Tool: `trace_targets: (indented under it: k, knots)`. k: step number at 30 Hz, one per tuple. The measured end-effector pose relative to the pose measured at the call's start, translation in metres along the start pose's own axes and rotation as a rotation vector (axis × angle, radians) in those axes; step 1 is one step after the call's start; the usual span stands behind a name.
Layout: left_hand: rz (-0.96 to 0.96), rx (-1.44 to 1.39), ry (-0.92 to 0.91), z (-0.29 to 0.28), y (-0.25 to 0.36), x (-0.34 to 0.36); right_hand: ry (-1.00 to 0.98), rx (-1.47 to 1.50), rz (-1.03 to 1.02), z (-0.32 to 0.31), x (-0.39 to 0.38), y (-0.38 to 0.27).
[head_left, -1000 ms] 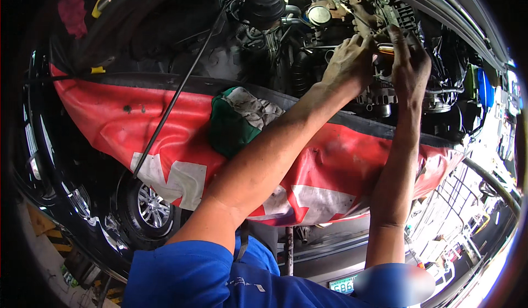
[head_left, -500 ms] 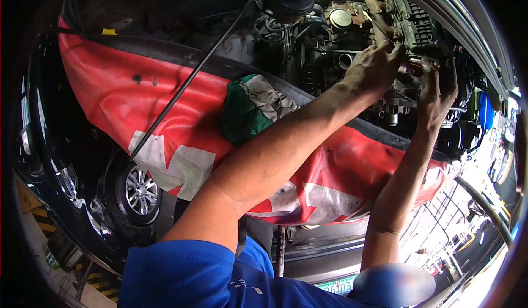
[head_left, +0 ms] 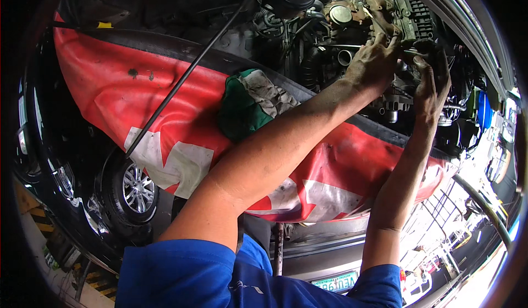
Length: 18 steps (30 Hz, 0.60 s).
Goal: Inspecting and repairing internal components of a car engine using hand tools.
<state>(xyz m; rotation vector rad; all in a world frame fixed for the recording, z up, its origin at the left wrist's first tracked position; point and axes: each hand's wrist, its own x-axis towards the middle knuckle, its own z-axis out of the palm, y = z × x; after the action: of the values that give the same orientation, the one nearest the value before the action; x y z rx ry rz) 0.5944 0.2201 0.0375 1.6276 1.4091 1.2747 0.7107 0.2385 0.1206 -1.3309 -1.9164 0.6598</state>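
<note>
The left hand [head_left: 375, 65] and right hand [head_left: 432, 80] meet over the engine [head_left: 357, 15] at far right, beyond the red cover [head_left: 190, 115] and its cloth [head_left: 254, 100]. The right fingers, straighter half a second ago, now curl left; the left ones bunch together. I cannot tell what either pinches.

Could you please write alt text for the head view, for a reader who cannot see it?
A person's left hand and right hand are close together over an engine; anything held is hard to make out. Both forearms reach across a red, white and black cover bearing a green and grey cloth.
</note>
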Motion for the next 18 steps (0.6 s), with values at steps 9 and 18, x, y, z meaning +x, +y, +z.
trace_targets:
  k: [9, 18]
  knots:
    - [0.017, 0.014, -0.022, -0.0028, -0.0051, -0.0001, -0.043, -0.009, 0.017, 0.0023, -0.0006, -0.0002]
    - [0.050, 0.013, 0.019, 0.0012, -0.0104, 0.0008, -0.039, -0.032, 0.035, 0.0025, 0.0003, 0.0009]
